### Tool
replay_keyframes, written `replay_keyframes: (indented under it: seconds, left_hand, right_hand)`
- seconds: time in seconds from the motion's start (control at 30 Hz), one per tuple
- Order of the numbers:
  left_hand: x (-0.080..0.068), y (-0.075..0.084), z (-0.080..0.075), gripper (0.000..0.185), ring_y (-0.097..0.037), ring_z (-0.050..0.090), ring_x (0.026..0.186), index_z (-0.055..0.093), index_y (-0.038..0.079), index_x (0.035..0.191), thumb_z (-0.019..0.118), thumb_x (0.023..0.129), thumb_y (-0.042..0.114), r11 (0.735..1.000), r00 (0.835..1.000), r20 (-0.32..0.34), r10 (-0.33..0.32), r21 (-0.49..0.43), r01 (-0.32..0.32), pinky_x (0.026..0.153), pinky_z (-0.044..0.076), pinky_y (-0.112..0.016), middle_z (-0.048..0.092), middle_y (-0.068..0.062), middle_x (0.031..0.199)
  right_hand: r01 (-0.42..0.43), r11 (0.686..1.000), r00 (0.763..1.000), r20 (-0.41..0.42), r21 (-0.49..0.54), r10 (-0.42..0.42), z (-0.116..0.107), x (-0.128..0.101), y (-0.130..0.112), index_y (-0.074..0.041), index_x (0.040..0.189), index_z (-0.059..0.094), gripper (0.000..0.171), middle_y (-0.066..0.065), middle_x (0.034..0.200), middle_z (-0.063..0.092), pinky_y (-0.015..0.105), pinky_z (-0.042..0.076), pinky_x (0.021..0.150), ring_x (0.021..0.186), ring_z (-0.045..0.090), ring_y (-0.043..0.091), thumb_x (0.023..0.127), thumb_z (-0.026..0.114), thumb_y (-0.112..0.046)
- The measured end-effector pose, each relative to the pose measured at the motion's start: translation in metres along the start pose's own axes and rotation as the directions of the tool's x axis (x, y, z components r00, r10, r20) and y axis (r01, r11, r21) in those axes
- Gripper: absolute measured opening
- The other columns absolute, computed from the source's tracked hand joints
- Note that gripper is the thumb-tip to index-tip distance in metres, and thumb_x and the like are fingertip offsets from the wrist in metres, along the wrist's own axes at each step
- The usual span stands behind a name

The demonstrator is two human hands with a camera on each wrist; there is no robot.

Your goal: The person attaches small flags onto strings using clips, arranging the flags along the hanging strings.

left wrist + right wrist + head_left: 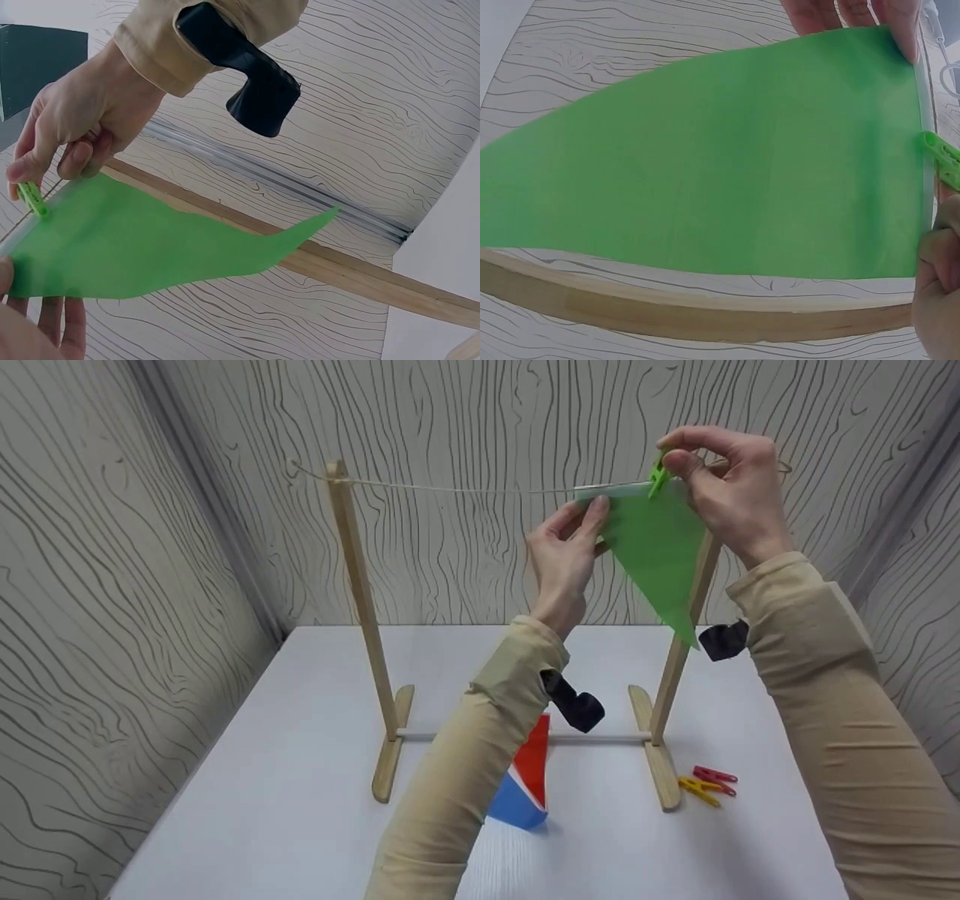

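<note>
Pinching the upper left corner of the green pennant (652, 547), thumb in front and fingers behind, the left hand (566, 547) reaches up from below, its forearm slanting in. The right hand (727, 484), raised beside the top edge, grips the green clothespin (658, 474) between thumb and forefinger. What matters most is how that pin crosses the edge: it tilts, handles up toward the right hand, nose down over the pennant's pale top strip, along the cord (450, 489). Whether it bites fully, I cannot tell. The pennant's long axis runs downward, its tip beside the right post (677, 671); the left post (360, 592) stands well apart. On the tabletop (300, 720), yellow (699, 790) and red clothespins (716, 775) lie by the right foot (661, 780), and red (532, 765) and blue pieces (517, 808) show beside the left sleeve (450, 765).
</note>
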State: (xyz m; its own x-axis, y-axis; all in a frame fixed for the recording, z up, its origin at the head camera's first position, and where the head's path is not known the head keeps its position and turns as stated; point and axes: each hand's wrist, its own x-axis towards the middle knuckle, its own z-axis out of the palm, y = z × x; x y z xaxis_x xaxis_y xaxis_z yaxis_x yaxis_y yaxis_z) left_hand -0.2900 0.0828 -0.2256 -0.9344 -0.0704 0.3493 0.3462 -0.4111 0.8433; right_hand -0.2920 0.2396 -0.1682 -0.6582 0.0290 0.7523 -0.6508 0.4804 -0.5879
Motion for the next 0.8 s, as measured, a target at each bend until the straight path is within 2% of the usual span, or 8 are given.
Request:
replay_keyframes:
  seconds: [0.37, 0.5, 0.63, 0.8]
  left_hand:
    - [0.0001, 0.0002, 0.0016, 0.026, -0.017, 0.071, 0.1, 0.07, -0.003, 0.116, 0.067, 0.097, 0.015, 1.0, 1.0, -0.004, 0.009, -0.005, -0.009, 0.082, 0.061, -0.026, 0.07, -0.02, 0.117]
    - [0.0001, 0.0006, 0.0022, 0.026, -0.014, 0.069, 0.097, 0.07, -0.002, 0.116, 0.066, 0.097, 0.015, 1.0, 1.0, 0.001, 0.01, 0.007, -0.01, 0.082, 0.061, -0.026, 0.07, -0.02, 0.118]
    - [-0.0003, 0.0007, 0.0026, 0.027, -0.016, 0.07, 0.1, 0.07, -0.002, 0.117, 0.067, 0.097, 0.016, 1.0, 1.0, -0.004, 0.003, 0.003, -0.003, 0.083, 0.061, -0.026, 0.07, -0.02, 0.12]
    - [-0.0014, 0.0013, 0.0028, 0.028, -0.019, 0.07, 0.104, 0.069, -0.002, 0.118, 0.067, 0.097, 0.016, 1.0, 1.0, -0.008, -0.007, 0.003, 0.007, 0.083, 0.061, -0.026, 0.07, -0.019, 0.121]
  right_hand:
    - [0.035, 0.999, 0.998, 0.048, -0.009, -0.035, -0.0027, -0.0036, 0.001, -0.01, 0.109, 0.077, 0.018, -0.022, 0.086, 0.068, 0.013, 0.03, 0.044, 0.039, 0.035, -0.004, 0.094, 0.068, -0.015]
    - [0.053, 0.998, 0.997, 0.061, -0.015, -0.052, -0.0043, -0.0042, 0.0011, -0.006, 0.111, 0.076, 0.019, -0.024, 0.087, 0.069, 0.013, 0.031, 0.045, 0.038, 0.036, -0.004, 0.095, 0.067, -0.011]
    - [0.056, 0.998, 0.995, 0.083, -0.038, -0.053, -0.0058, -0.005, 0.0016, -0.003, 0.116, 0.074, 0.023, -0.024, 0.094, 0.068, 0.012, 0.033, 0.046, 0.041, 0.04, -0.005, 0.096, 0.065, -0.01]
    - [0.057, 0.997, 0.992, 0.118, -0.051, -0.051, -0.0076, -0.0059, 0.002, -0.002, 0.12, 0.072, 0.026, -0.021, 0.098, 0.065, 0.011, 0.039, 0.05, 0.052, 0.051, -0.005, 0.098, 0.064, -0.012]
